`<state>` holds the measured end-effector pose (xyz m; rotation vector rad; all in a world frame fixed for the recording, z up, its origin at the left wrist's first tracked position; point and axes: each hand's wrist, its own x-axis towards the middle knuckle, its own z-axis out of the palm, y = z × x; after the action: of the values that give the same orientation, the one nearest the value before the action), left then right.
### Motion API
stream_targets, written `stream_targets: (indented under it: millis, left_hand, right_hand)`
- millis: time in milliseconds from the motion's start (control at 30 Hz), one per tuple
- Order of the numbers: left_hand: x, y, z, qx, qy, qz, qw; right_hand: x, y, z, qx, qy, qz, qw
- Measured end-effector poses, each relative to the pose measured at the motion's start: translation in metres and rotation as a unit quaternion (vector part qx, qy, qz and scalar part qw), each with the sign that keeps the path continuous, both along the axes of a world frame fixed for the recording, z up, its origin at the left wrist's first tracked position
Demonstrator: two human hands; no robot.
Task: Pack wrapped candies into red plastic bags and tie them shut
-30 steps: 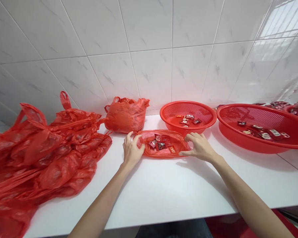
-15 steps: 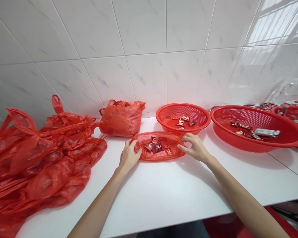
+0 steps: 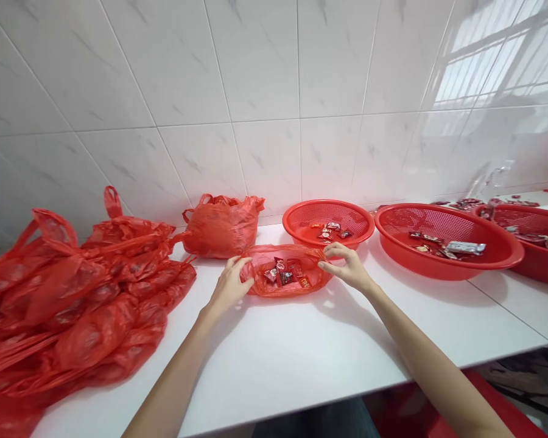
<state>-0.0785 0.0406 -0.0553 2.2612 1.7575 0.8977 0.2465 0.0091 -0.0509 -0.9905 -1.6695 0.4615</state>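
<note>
The grip of the left hand (image 3: 231, 286) and right hand (image 3: 348, 267) pinched opposite rims of a red plastic bag (image 3: 287, 289) of wrapped sweets (image 3: 282, 275), lying between them on the worktop (image 3: 278, 353).

1. The place looked like a kitchen-style packing counter, in a home or small shop; which one could not be told.
2. Glossy white wall tiles (image 3: 265, 67) rose behind a plain white counter (image 3: 292, 353).
3. Red mesh baskets (image 3: 438, 271) of wrapped sweets (image 3: 331, 230), an open red bag (image 3: 262, 287) of them, and a heap of red bags (image 3: 73, 298) covered it.
</note>
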Motion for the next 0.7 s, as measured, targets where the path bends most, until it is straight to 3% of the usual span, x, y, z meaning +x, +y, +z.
stream_targets:
  millis: [367,700]
  left_hand:
    - [0.001,-0.017,0.036,0.044,-0.039,-0.04,0.997]
    - [0.021,-0.04,0.095,0.13,0.009,-0.027,0.991]
  right_hand:
    - [-0.01,-0.013,0.01,-0.014,0.038,0.027,0.999]
    - [-0.033,-0.015,0.045,-0.012,0.079,0.077,0.994]
